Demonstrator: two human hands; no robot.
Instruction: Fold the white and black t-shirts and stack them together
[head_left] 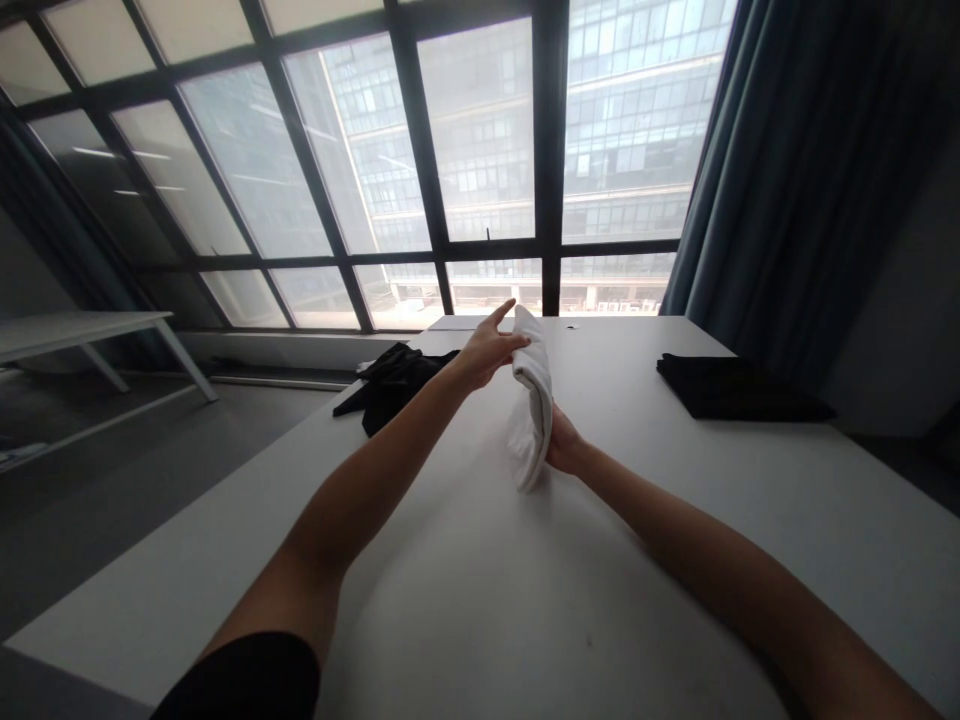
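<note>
A folded white cloth stands on edge over the table, its layered fold facing me and its lower end at or close to the tabletop. My left hand grips its upper left part, the thumb over the near side and the index finger stretched out along the top. Against the lower right side, my right hand holds the cloth; most of its fingers are hidden behind the fabric.
A crumpled black cloth lies on the white table beyond my left forearm. On the right is a folded black cloth. Another white table stands at left. Windows and a blue curtain are behind.
</note>
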